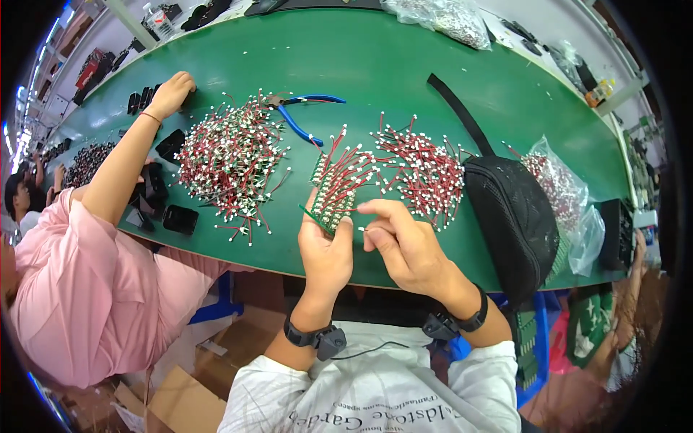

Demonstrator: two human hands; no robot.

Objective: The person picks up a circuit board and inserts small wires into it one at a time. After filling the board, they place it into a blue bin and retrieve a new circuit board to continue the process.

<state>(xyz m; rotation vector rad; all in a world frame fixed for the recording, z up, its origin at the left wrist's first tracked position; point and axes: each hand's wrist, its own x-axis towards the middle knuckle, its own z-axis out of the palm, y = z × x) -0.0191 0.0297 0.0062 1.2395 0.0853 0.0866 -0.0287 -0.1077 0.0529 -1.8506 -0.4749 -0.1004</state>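
My left hand (pixel 326 249) is closed round the lower end of a green circuit board panel (pixel 333 206), thumb on its face. Rows of small white parts cover the panel, and red wires with white plugs fan out from it. Just right of it, my right hand (pixel 404 242) is in a pinch beside the panel's lower corner. A small white connector (pixel 362 229) shows at its fingertips; the rest of that piece is hidden by the fingers. Behind the panel lies a pair of blue-handled pliers (pixel 296 124). To its right spreads a pile of red wires with white plugs (pixel 426 173).
A large heap of small wired boards (pixel 231 159) lies on the green table (pixel 346 65) at left. At right are a black zip pouch (pixel 512 216) with a strap and a clear bag of wires (pixel 556 180). A co-worker's arm (pixel 123 159) reaches across the left side, near black cases (pixel 180 219).
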